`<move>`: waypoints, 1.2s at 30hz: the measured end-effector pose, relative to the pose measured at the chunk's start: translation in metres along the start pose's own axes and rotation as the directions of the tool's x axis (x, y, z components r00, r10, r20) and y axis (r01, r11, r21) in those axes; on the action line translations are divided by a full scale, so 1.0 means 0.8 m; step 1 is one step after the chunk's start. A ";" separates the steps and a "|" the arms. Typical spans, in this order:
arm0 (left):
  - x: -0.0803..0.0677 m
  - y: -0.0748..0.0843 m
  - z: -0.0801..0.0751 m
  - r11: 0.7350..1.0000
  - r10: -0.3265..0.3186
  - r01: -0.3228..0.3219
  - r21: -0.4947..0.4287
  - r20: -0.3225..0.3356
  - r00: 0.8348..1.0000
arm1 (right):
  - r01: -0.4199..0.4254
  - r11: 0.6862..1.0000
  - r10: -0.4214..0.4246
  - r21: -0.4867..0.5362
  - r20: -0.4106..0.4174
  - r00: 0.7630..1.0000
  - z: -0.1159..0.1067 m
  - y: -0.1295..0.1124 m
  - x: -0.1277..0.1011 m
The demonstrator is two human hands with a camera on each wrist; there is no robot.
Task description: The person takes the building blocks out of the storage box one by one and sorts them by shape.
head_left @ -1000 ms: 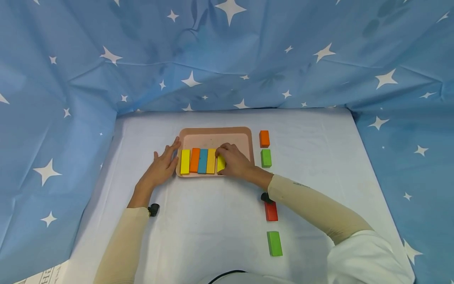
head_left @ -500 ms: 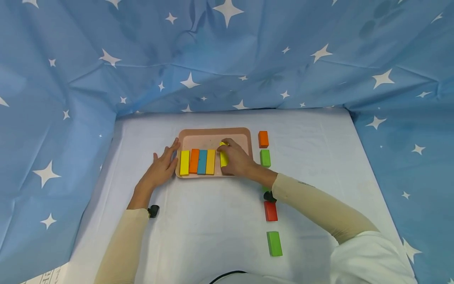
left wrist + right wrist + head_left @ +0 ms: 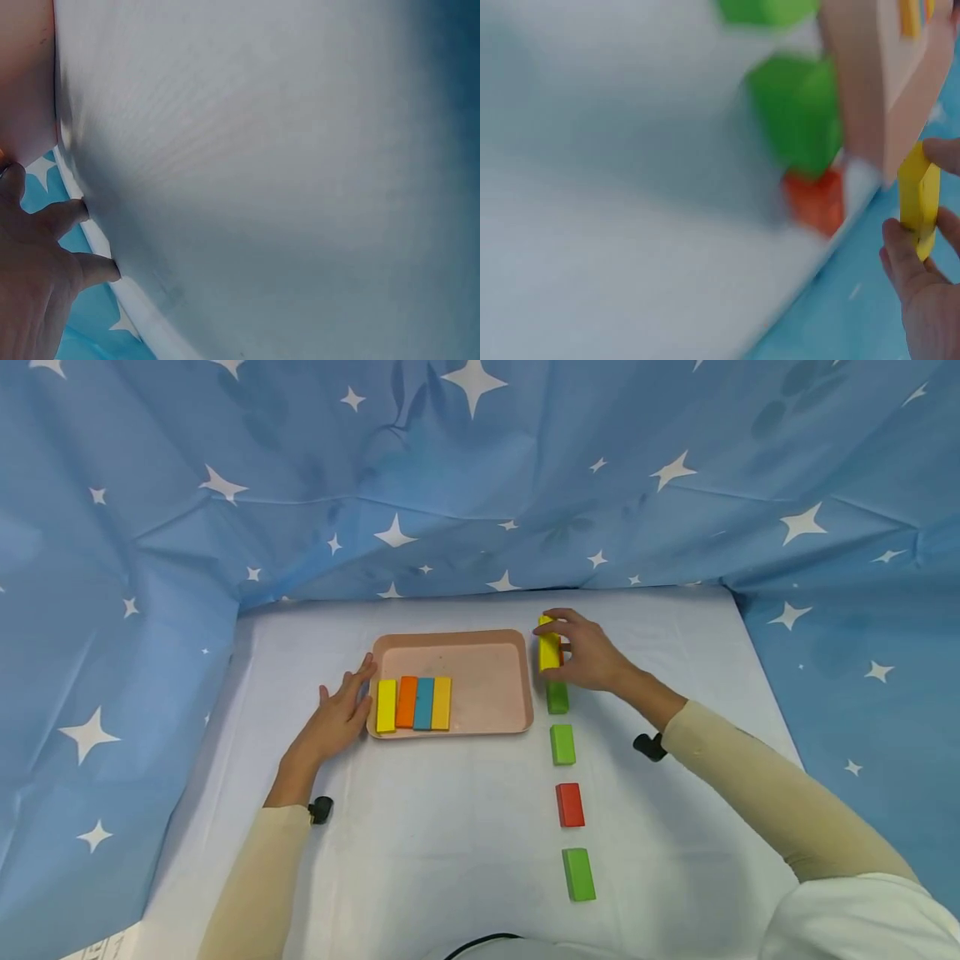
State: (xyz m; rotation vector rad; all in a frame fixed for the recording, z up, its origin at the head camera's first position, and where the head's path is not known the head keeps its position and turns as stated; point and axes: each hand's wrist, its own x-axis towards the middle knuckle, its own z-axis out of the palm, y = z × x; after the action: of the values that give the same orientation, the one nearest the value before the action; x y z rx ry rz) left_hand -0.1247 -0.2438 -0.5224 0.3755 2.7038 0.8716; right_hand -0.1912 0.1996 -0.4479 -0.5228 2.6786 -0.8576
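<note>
The left hand point(image 3: 337, 714) lies flat, palm down, fingers straight and slightly spread, pointing forward and a little to the right; its forearm, in a beige sleeve, runs back toward the body. The right hand point(image 3: 585, 652) is stretched farther forward, held raised, its fingers point(image 3: 907, 255) and thumb curled in a pinch. The right arm, also sleeved in beige, is nearly straight from the shoulder. A small dark camera mount sits at each wrist.
</note>
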 end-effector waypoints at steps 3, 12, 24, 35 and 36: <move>-0.001 0.000 -0.001 1.000 -0.001 0.001 -0.002 0.001 1.000 | -0.042 0.999 0.042 -0.003 -0.004 0.999 -0.021 0.034 0.000; -0.005 0.001 0.000 1.000 -0.009 0.009 -0.004 0.009 1.000 | -0.130 0.988 0.136 -0.078 0.084 0.987 -0.019 0.103 0.011; -0.004 0.004 0.000 1.000 -0.014 0.014 0.003 -0.002 1.000 | -0.128 0.986 0.139 -0.107 0.109 0.984 -0.013 0.113 0.013; -0.005 0.005 -0.003 1.000 -0.017 0.017 0.010 0.009 1.000 | -0.130 0.982 0.149 -0.141 0.131 0.980 -0.012 0.118 0.015; -0.005 0.005 -0.003 1.000 -0.019 0.019 0.010 0.008 1.000 | -0.129 0.982 0.147 -0.140 0.132 0.980 -0.012 0.118 0.015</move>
State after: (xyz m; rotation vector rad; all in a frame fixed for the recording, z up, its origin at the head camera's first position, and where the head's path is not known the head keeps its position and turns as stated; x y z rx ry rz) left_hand -0.1214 -0.2430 -0.5177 0.3545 2.7002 0.8503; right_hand -0.2293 0.2713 -0.4991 -0.4034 2.6162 -0.5868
